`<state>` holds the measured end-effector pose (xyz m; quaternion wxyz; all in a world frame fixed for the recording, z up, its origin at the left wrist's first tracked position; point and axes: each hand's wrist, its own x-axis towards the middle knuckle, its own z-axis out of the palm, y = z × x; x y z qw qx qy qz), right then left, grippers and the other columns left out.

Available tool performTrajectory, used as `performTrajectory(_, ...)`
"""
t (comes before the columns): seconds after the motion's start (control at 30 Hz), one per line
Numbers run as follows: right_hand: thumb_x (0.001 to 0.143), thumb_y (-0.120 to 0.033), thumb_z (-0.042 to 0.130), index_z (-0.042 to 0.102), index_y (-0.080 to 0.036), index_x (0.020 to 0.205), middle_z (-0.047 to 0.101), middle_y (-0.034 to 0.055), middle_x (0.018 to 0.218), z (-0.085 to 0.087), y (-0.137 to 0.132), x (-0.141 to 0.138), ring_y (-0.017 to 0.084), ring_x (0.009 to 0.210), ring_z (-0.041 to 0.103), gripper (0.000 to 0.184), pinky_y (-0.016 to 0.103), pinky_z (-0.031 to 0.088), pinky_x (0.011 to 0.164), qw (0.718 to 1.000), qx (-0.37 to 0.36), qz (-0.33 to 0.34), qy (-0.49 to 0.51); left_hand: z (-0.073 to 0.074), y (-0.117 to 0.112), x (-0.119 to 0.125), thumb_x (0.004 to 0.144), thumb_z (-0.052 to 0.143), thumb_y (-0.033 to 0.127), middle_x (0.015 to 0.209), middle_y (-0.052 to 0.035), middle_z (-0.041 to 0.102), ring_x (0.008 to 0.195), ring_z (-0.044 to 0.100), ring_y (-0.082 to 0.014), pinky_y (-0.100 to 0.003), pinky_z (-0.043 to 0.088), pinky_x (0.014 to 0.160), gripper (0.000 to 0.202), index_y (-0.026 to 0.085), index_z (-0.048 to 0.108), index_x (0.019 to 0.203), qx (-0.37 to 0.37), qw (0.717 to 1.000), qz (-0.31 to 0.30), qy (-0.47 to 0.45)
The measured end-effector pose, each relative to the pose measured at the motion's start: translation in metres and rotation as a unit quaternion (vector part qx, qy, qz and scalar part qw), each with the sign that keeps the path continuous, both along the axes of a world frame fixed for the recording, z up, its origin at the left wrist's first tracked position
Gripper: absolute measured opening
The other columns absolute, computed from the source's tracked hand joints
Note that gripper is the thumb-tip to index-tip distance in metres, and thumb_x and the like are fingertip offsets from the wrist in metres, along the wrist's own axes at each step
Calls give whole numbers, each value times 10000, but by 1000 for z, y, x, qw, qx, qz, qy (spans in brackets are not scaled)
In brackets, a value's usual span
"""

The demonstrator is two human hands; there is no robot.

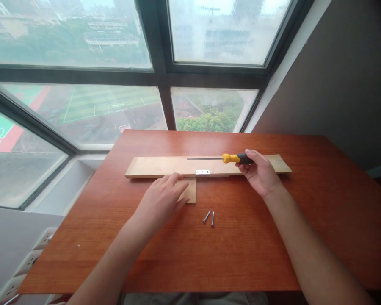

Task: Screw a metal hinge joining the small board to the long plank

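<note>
My right hand (pixel 260 173) grips the black end of a yellow-and-black screwdriver (pixel 231 158). Its metal shaft points left, above a long pale wooden board (pixel 161 166) that lies across the table. At the board's near edge sits a small white metal hinge or bracket (pixel 202 173) with holes. My left hand (pixel 165 195) is over a small wooden piece (pixel 192 192) in front of the board, fingers apart; whether it touches the wood I cannot tell. Closer to me, two screws (pixel 206 216) lie side by side on the tabletop.
The reddish-brown wooden table (pixel 241 254) reaches to large windows with a dark frame (pixel 160 78) behind it. A grey wall (pixel 336 84) stands on the right. White power sockets (pixel 27 262) are below the table's left edge.
</note>
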<state>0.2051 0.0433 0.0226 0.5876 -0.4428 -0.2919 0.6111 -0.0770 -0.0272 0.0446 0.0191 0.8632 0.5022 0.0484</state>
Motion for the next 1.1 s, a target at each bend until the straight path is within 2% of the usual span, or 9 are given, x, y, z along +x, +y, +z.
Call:
performTrajectory(0.1,730,-304,764,593,-191,814,652,-13,730,-1,0,-1,107,619,661,222,162,527,511,1000,-7,10,6,-15,-18,3,884,578,288,1266,-100,558,1143,533,-273,-420,476,929,218,222,605,1090,-2,1000,1,-24)
performTrajectory(0.23,734,-294,768,609,-180,807,661,-2,751,-1,-2,-3,110,649,674,209,152,548,537,999,-15,29,11,-26,-28,9,916,502,225,1335,-98,531,1229,480,-268,-428,447,1014,271,230,581,1175,5,999,-1,-50)
performTrajectory(0.43,765,-282,736,650,-174,826,686,18,835,1,-6,-4,123,718,691,151,165,588,630,997,-31,71,24,-25,-27,24,927,452,175,1323,-100,530,1226,469,-266,-419,448,1015,305,228,575,1201,-10,999,-30,-43)
performTrajectory(0.6,795,-286,661,668,-152,968,707,89,936,5,-11,-5,158,857,682,219,212,583,764,983,-56,173,37,-25,-25,34,918,441,146,1347,-103,516,1241,455,-265,-408,437,1021,322,217,561,1209,-13,998,-52,-39)
performTrajectory(0.67,774,-274,646,658,-158,1043,691,81,927,8,-13,-5,146,805,660,294,220,573,715,973,-56,222,35,-26,-25,37,911,446,139,1363,-102,508,1253,448,-273,-412,434,1017,340,217,550,1226,-17,998,-53,-32)
performTrajectory(0.77,692,-248,651,650,-163,1030,633,47,876,13,-15,-8,122,691,585,348,228,528,601,962,-36,271,20,-27,-25,40,894,461,127,1380,-99,499,1262,442,-283,-424,438,996,379,232,533,1251,-21,998,-47,-29)
performTrajectory(0.93,734,-294,670,569,-187,862,498,-37,683,13,-19,-16,87,554,471,195,209,400,482,962,8,264,-65,-27,-26,41,891,457,128,1369,-92,501,1248,447,-271,-419,432,983,375,240,531,1241,-22,997,-44,-61)
performTrajectory(1.0,752,-321,694,525,-190,769,494,-47,627,12,-21,-19,85,520,458,214,210,375,463,960,23,254,-115,-24,-27,41,924,415,161,1291,-91,544,1176,495,-247,-399,439,965,296,224,560,1175,-26,996,-30,-85)
performTrajectory(1.1,764,-360,705,490,-197,698,488,-56,542,10,-24,-22,95,490,472,279,223,385,476,953,39,247,-171,-18,-32,43,956,379,235,1037,-73,609,949,567,-216,-369,476,841,223,205,599,969,-50,995,11,-91)
